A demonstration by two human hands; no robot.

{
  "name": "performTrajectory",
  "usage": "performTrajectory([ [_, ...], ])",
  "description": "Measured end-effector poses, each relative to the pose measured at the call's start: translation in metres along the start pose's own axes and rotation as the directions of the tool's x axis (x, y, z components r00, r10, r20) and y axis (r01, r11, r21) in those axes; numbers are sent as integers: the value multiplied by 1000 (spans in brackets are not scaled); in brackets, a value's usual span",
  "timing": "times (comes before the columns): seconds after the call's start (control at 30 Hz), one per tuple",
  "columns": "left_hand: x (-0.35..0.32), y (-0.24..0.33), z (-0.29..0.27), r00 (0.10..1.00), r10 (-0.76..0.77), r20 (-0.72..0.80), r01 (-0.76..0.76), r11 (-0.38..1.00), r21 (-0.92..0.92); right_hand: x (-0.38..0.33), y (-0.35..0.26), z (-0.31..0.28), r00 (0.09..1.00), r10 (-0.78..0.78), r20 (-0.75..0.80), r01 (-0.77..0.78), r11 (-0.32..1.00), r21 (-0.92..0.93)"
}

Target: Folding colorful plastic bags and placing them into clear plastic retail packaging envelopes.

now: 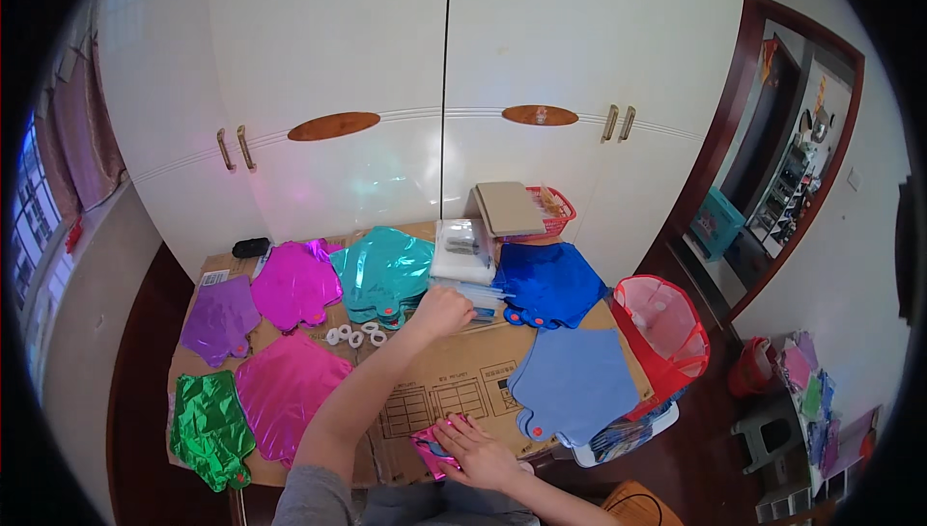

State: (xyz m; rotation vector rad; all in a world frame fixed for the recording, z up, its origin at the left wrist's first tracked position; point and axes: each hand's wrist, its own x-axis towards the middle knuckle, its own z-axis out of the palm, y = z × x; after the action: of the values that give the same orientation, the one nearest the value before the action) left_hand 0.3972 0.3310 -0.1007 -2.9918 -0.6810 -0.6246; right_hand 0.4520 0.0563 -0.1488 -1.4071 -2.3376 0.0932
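Left hand [444, 312]: hovering at the translucent strips [491, 291]; its grip is curling (fingertips are hiding, so I cannot tell whether it is grasping anything).
Right hand [473, 454]: lying flat, grip released, covering the pink foil [422, 443] at the near edge of the tabletop [425, 362].
Progress: pink foil is seemingly lying partly folded; the teal stack [381, 270] and green stack [206, 415] are lying flat.

Left hand [444, 312] outstretched; right hand [470, 451] palm-down
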Motion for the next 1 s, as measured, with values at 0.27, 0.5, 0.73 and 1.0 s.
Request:
performTrajectory([
  [0.27, 10, -2, 12, 992, -74, 106, 65, 994, 84, 1, -1, -3, 1000, -5, 15, 5, 1000, -4],
  [0.5, 10, 3, 7, 983, -10, 181, -39, 963, 265, 0, 0, -4, 999, -12, 38, 13, 1000, -25],
  [0.73, -3, 8, -19, 995, -2, 99, -20, 977, 213, 0, -2, -10, 995, -26, 101, 30, 999, -41],
  [1.0, -23, 26, -58, 997, 1, 72, -8, 995, 104, 0, -2, -9, 990, -65, 121, 75, 994, -79],
])
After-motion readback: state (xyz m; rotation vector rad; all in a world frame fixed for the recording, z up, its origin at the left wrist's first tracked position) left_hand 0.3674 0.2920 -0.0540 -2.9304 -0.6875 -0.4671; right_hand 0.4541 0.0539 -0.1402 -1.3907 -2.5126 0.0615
